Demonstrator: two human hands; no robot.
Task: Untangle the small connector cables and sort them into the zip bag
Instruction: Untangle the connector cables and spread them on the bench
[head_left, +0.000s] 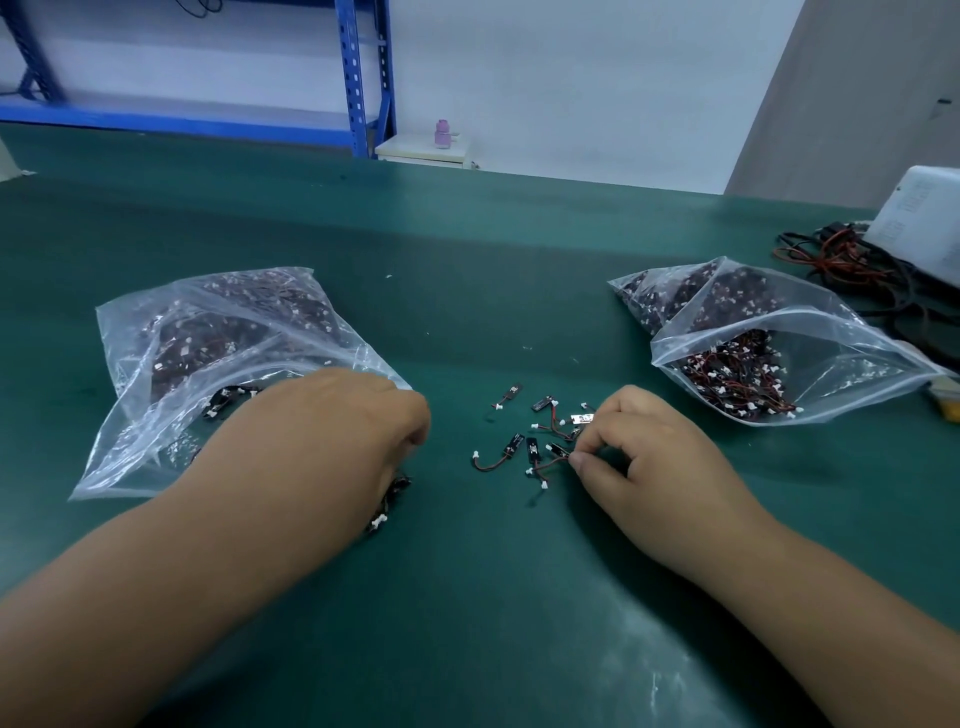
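Several small connector cables (524, 449), black with red wires and white plugs, lie loose on the green table mat (467, 597) between my hands. My right hand (644, 457) pinches one of them at the right edge of the pile with thumb and forefinger. My left hand (332, 436) is closed over a bunch of cables (389, 501) whose ends stick out under the palm. It rests at the mouth of the left zip bag (171, 374), which holds many cables. The right zip bag (769, 343) lies open, with a tangle of cables inside.
A white box (919, 218) and a heap of black and red wires (852, 260) sit at the far right of the table. Behind the table stand a blue metal rack (358, 78) and a small white cabinet (423, 150) with a pink bottle.
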